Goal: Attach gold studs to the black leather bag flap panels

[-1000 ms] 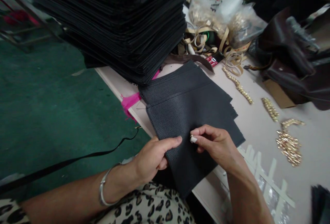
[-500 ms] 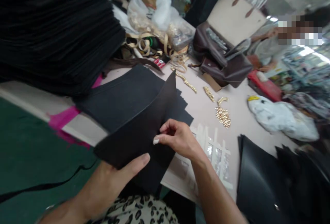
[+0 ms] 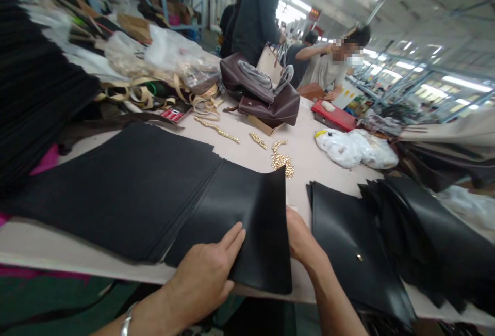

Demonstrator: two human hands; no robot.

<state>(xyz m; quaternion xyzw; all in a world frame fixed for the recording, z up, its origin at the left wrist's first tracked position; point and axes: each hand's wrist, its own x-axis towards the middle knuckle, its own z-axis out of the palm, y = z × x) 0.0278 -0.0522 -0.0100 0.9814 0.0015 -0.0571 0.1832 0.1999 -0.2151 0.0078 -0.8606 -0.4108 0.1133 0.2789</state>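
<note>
A smooth black leather panel [image 3: 228, 207] lies at the table's front edge, its right side bent upward. Across its lower part rests my left hand [image 3: 209, 269], fingers stretched out on the surface and the wrist wearing a silver bracelet. At the raised right edge is my right hand [image 3: 301, 235]; its fingers are hidden behind the panel. Left of the panel, partly beside its edge, spreads a stack of matte black sheets [image 3: 127, 191]. More black leather pieces [image 3: 344, 227] lie to the right, one bearing a small metal fitting [image 3: 359, 257].
Gold chain pieces [image 3: 282, 163] lie behind the panel. A dark brown bag [image 3: 263, 93], plastic bags [image 3: 174, 57] and a white bag [image 3: 351, 147] stand farther back. A tall black pile [image 3: 38, 83] rises at left. Other people [image 3: 255, 16] are beyond the table.
The view has swung up and right. The panel, held up on edge before, now lies mostly flat, smooth face up. My right hand went from a pinch in front of it to behind its right edge.
</note>
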